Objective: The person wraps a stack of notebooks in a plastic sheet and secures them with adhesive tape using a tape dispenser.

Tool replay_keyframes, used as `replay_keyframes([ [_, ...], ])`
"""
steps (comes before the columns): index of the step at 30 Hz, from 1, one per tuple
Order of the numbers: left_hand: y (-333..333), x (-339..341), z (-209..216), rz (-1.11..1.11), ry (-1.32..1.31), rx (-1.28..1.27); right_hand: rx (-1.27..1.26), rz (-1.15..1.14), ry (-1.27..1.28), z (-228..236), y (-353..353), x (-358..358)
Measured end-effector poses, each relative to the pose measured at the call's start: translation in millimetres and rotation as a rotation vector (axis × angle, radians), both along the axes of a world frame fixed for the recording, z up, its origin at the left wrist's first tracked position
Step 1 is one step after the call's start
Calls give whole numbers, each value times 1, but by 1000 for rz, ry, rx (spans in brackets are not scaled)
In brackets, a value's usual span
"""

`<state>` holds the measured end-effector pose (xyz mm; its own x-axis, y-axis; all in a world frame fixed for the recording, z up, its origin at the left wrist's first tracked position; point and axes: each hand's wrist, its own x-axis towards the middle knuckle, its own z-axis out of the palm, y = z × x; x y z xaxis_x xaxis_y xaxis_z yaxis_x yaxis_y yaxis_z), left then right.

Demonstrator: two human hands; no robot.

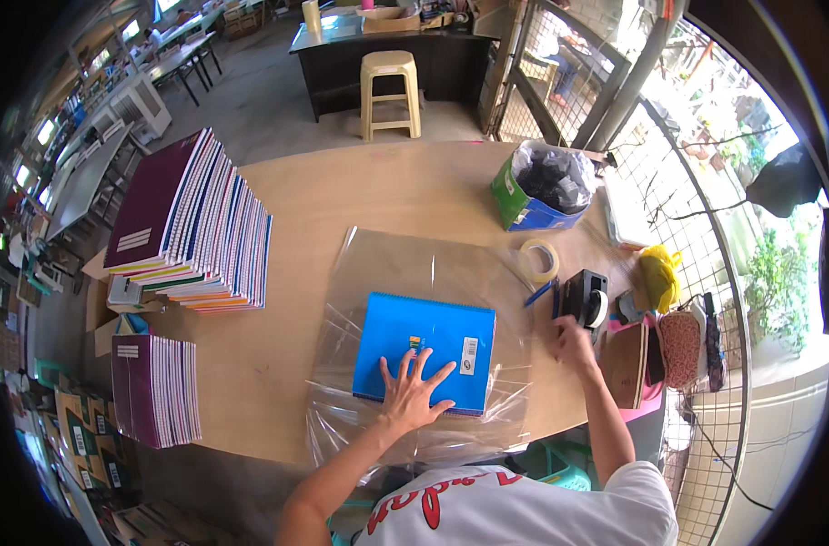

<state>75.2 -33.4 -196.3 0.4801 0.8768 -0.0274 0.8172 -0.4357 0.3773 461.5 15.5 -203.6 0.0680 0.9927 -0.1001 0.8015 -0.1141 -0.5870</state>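
Note:
A blue spiral notebook point(433, 317) lies on a sheet of clear plastic film point(387, 259) spread over the table, with crinkled folds along its near side. My left hand point(413, 389) rests flat on the notebook's cover, fingers spread apart. Just right of the film, my right hand point(574, 346) is at the near side of a black tape dispenser point(580, 293) holding a pale tape roll. Its fingers are bent together; whatever may be between them is too small to make out. A roll of tan tape point(553, 262) and a blue pen point(538, 293) lie beside the dispenser.
Tall stacks of notebooks point(223, 218) and a lower purple stack point(152, 391) stand at left. A carton lined with a plastic bag point(537, 211) sits at the far right. A yellow bag point(660, 278), a patterned pouch point(682, 350) and a brown notebook point(624, 364) line the right edge, beside wire mesh.

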Motion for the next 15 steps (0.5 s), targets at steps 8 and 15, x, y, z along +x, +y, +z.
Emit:
replay_keyframes([
  [8, -1, 8, 1, 32, -7, -42, -96, 441, 195, -13, 139, -189],
  [15, -20, -3, -3, 76, -7, -53, -351, 722, -46, -44, 153, -215],
])
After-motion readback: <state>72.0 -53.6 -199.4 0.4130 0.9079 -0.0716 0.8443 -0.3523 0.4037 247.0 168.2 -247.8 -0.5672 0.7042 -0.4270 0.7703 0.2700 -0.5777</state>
